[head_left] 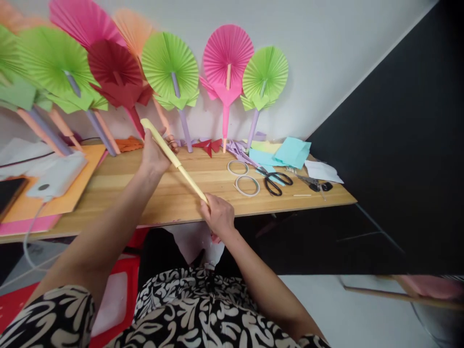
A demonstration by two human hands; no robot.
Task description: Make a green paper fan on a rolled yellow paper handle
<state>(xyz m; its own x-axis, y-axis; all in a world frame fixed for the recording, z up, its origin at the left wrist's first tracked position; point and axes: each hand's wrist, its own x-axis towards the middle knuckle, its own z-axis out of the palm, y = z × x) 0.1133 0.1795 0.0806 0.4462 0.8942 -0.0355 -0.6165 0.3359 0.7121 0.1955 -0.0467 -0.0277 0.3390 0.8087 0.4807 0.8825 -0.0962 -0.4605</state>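
Yellow paper tube, above tabletop, slanting ten to four o'clock | left hand cradles thick ten-o'clock end; right hand grips thin four-o'clock end | probably light, stiffish, crushable; hold gently at both ends

Wht wall, blk panel R, wd tbl.

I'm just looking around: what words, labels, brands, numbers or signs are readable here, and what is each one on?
None: no readable word, label, brand, number or sign shows anywhere.
Yellow paper tube in the hands: no lettering visible.
White box with a cable, on the left: a dark round spot, but no lettering that I can make out.
Any small print on the black-handled scissors would be too small to read.
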